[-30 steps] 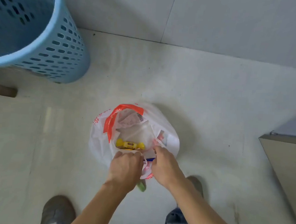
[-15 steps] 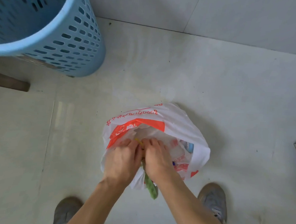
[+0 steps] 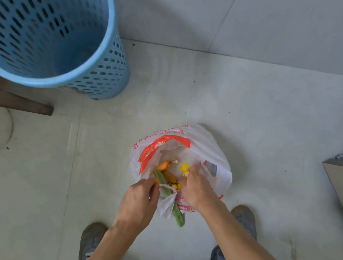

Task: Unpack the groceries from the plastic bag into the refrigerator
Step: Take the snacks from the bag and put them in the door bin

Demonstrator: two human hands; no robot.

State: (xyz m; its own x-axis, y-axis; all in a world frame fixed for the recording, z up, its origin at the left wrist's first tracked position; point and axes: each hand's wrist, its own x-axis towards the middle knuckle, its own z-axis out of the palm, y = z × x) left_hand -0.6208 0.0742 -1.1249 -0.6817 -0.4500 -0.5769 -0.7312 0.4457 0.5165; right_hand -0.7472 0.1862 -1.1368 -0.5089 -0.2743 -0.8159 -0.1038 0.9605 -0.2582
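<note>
A white plastic bag [image 3: 209,143] with red print sits on the pale floor, its mouth pulled open. Inside lie an orange item [image 3: 163,165], brown wrapped pieces [image 3: 170,177] and yellow wrapped pieces [image 3: 184,167]. A long green vegetable [image 3: 177,213] sticks out over the bag's near rim. My left hand [image 3: 138,201] pinches the near edge of the bag beside the green vegetable. My right hand [image 3: 198,188] grips the right side of the bag's opening, with its fingers next to the yellow pieces.
A light blue perforated basket [image 3: 102,72] stands at the upper left, with a dark wooden bar [image 3: 21,103] beneath it. A grey tiled wall [image 3: 251,24] runs along the back. A beige panel edge [image 3: 338,184] juts in at the right. My shoes [image 3: 91,241] stand near the bag.
My hands were bunched together at the bag's mouth; now they have spread apart and the bag is open, showing the orange, brown and yellow items. The view has shifted toward the basket.
</note>
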